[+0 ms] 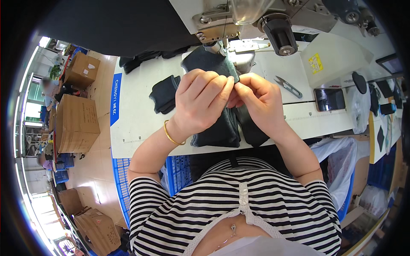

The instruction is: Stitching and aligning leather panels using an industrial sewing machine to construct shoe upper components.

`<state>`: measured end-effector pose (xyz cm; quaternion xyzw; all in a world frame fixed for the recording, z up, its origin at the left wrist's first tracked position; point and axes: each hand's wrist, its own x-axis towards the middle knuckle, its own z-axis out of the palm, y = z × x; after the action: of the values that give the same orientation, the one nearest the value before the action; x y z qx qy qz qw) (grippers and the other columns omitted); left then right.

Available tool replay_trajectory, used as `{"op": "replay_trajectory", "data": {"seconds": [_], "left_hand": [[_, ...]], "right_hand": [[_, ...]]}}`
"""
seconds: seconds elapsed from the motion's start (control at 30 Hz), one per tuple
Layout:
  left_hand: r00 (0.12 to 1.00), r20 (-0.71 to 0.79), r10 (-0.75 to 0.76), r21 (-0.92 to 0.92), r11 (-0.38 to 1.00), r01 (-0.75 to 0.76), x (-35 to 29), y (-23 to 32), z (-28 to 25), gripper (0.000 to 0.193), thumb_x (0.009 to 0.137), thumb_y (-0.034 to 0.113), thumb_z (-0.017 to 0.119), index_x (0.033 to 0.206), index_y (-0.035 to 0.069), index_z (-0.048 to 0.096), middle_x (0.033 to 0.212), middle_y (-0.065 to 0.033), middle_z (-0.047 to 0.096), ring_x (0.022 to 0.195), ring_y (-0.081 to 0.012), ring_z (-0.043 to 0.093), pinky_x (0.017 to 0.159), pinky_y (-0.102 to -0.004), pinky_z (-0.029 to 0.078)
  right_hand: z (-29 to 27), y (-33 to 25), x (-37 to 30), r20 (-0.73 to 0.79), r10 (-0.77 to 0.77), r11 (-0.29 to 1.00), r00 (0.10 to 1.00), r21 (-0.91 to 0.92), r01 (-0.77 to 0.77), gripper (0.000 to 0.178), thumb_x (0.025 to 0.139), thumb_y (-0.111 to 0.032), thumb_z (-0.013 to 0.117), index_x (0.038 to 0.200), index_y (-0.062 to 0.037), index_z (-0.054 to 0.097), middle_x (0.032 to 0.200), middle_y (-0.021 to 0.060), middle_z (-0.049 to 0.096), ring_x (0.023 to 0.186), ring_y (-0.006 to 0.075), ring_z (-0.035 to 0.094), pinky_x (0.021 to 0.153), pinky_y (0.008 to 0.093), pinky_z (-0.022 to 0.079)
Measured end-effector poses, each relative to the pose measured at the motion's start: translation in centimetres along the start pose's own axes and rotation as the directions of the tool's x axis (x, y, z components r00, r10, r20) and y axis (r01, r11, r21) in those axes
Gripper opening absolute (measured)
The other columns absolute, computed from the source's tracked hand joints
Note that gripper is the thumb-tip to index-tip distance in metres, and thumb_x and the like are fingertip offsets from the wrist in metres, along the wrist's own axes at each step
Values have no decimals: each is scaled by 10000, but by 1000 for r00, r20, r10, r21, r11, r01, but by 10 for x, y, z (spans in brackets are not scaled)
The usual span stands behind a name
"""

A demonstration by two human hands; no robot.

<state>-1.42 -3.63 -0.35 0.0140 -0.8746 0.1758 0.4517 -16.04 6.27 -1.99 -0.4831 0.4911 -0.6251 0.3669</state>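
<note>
Blue crate (124, 187) below left hand (200, 102), contents unclear. Both hands pinched shut on dark fabric (213, 64), right hand (258, 98) touching left, just before sewing machine (239, 17) on bench (136, 123).

White surface (132, 123) under a sewing machine (256, 21). Tan wooden floor (100, 166) to the left, stacked with brown cardboard boxes (77, 123). Blue plastic crates (121, 187) beneath the surface edge. Bright daylight from windows (32, 111) along the far left rim.
</note>
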Motion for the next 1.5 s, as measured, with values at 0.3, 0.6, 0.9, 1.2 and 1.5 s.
{"op": "replay_trajectory", "data": {"seconds": [0.3,0.6,0.9,1.2,1.5], "left_hand": [[999,0,42,48,998,-42,0,3,-1,345,580,45,674,919,7,731,876,-47,642,790,-200,625,724,-340,497],[993,44,-114,-9,993,114,0,12,-4,348,623,30,702,970,14,711,935,-68,634,853,-230,618,773,-358,492],[999,-30,-35,10,999,35,-10,4,2,296,650,-34,692,942,-4,734,923,-75,662,816,-221,643,736,-342,531],[1000,-29,2,44,999,-1,-8,-2,1,271,671,-43,690,934,-10,746,923,-82,686,834,-212,672,735,-329,557],[998,-58,28,56,998,-25,-8,-16,9,275,653,-34,692,921,-6,746,933,-80,690,844,-218,671,734,-341,560]], "right_hand": [[2,3,2,-24,-3,998,1000,57,4,189,956,-105,527,892,32,640,696,68,684,628,108,678,580,226,533],[0,-4,4,-63,-25,990,998,-140,16,210,932,-123,553,787,6,633,569,43,617,516,69,596,467,225,423],[4,-2,1,-88,7,995,996,-103,-16,202,932,-129,560,790,-4,632,546,22,591,507,50,557,469,213,392],[8,0,5,-98,19,999,995,-39,-23,214,946,-140,556,792,-10,629,564,12,600,504,40,536,466,212,382],[12,5,16,-84,-6,999,996,36,9,209,977,-136,530,850,-10,639,584,16,596,464,34,477,436,195,352]]}}
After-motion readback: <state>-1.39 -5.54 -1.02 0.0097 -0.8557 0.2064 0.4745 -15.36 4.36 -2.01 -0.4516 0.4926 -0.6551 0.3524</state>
